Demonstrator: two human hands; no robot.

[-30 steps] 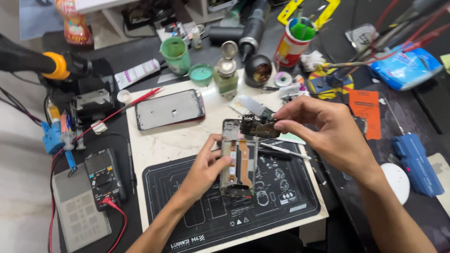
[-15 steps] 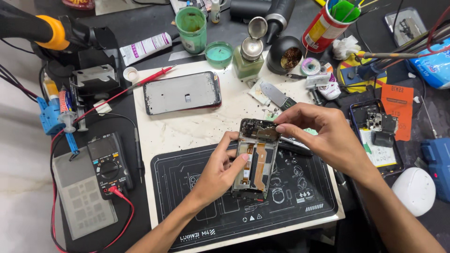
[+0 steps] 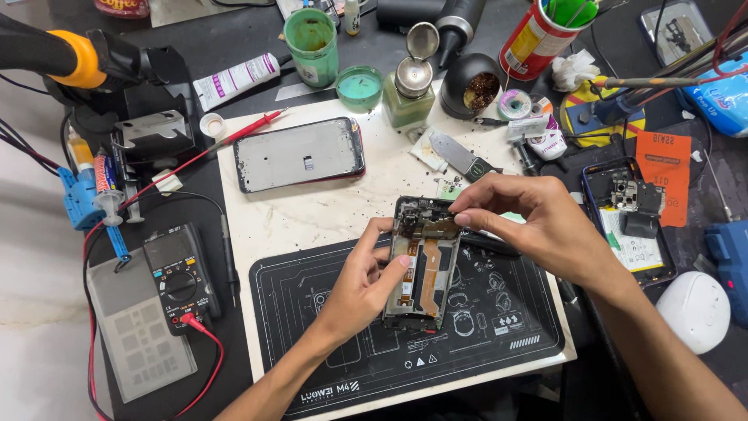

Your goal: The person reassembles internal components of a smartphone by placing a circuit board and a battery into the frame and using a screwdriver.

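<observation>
Opened phone: (image 3: pixel 421 261) centre of frame, back cover off, circuit board and orange flex strips exposed; lies lengthwise across upper edge of black repair mat (image 3: pixel 327 312), top end over pale marble-look board (image 3: pixel 312 218).
Left hand: (image 3: pixel 362 284) comes in from bottom centre; curled around phone's left edge, thumb tip pressed on inner frame about midway down, other fingers tucked under the side. Closed grip, steadying the phone.
Right hand: (image 3: pixel 538 222) comes in from lower right; fingers bunched at phone's top end, thumb and forefinger pinched together on the dark board near the camera area. Whether a small part or tool sits in the pinch: cannot tell, hidden by fingertips.
Second phone frame: (image 3: pixel 300 153) upper centre-left on the pale board, flat, grey inside facing up, red rim; well apart from both hands.
Multimeter: (image 3: pixel 179 277) left of mat, black, red lead plugged at bottom; red probe (image 3: pixel 241 129) lying toward second phone frame.
Metal stencil plate: (image 3: pixel 136 331) lower left, grey, just beside multimeter.
Green cup: (image 3: pixel 312 35) top centre, with green lid (image 3: pixel 358 86) beside it.
Solvent dispenser bottle: (image 3: pixel 409 90) top centre, metal pump cap open.
Red can: (image 3: pixel 541 35) upper right, green tools standing in it.
Third phone: (image 3: pixel 627 218) right of frame, back open, near right wrist.
White round object: (image 3: pixel 693 308) lower right edge.
</observation>
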